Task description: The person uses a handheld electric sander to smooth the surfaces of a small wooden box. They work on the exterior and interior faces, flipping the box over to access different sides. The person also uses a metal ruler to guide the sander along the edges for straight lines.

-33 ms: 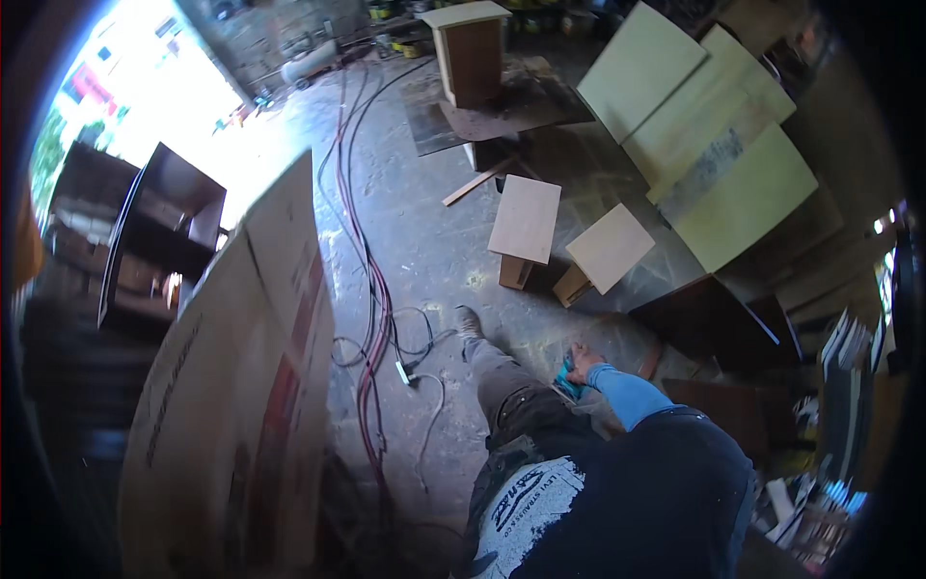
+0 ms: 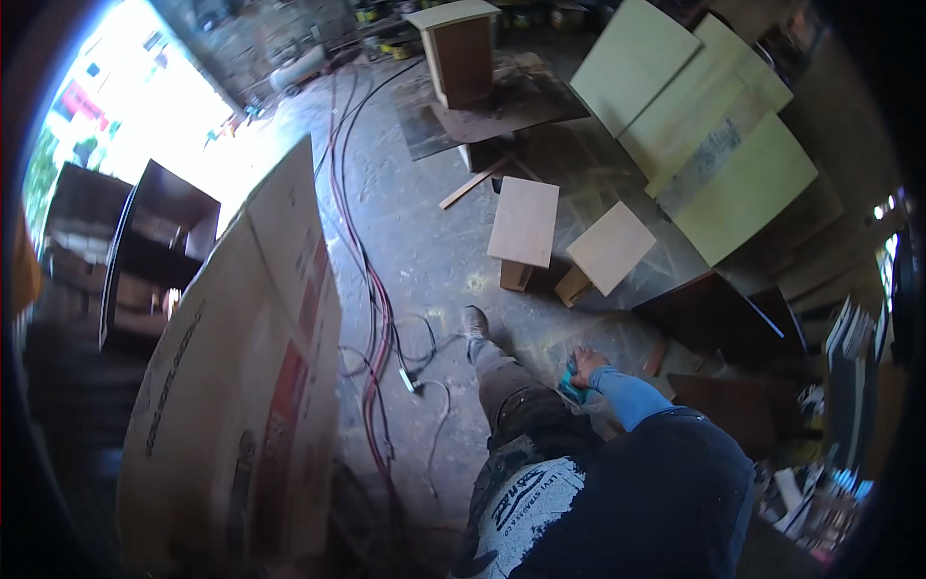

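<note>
My right hand (image 2: 586, 364), at the end of a light blue sleeve, is closed round a teal power tool (image 2: 572, 389). It is held low beside my right leg, and my hand and body cover much of it, so its exact kind is not clear. Ahead of this hand two small pale wooden pieces with flat tops stand on the floor: a stool-like one (image 2: 524, 222) and, to its right, another stool-like one (image 2: 612, 248). My left hand does not show anywhere.
A large cardboard sheet (image 2: 231, 386) rises close on my left. Hoses and cables (image 2: 371, 280) run along the floor, with a white plug block (image 2: 409, 380). Pale panels (image 2: 714, 145) lean at the right, dark boards (image 2: 714, 314) below them. A wooden cabinet (image 2: 461, 63) stands farther off.
The view has shifted very slightly. My right hand keeps its hold on the teal power tool, and nothing else has visibly moved.
</note>
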A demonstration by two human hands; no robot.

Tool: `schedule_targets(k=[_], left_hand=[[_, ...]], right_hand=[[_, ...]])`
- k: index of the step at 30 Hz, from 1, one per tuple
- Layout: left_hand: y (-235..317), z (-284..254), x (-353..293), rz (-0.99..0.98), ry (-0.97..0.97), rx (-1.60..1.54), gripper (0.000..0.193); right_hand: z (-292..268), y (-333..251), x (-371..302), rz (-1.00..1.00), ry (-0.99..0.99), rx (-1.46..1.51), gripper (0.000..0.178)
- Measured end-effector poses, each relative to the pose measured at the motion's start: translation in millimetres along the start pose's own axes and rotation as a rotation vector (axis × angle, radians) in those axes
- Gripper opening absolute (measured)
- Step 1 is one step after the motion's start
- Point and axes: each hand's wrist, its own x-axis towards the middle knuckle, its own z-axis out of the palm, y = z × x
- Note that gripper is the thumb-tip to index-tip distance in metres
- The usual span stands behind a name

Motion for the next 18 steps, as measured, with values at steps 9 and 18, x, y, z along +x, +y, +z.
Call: schedule_targets(k=[9,18], left_hand=[[29,494,337,-0.047,-0.098,-0.978,0.041],[228,896,436,-0.581,-0.626,-1.78,0.041]], right_hand=[[-100,-48,55,0.311,-0.243,0.427,0.102],[-165,-157,86,0.617,-0.073,0.796,0.093]])
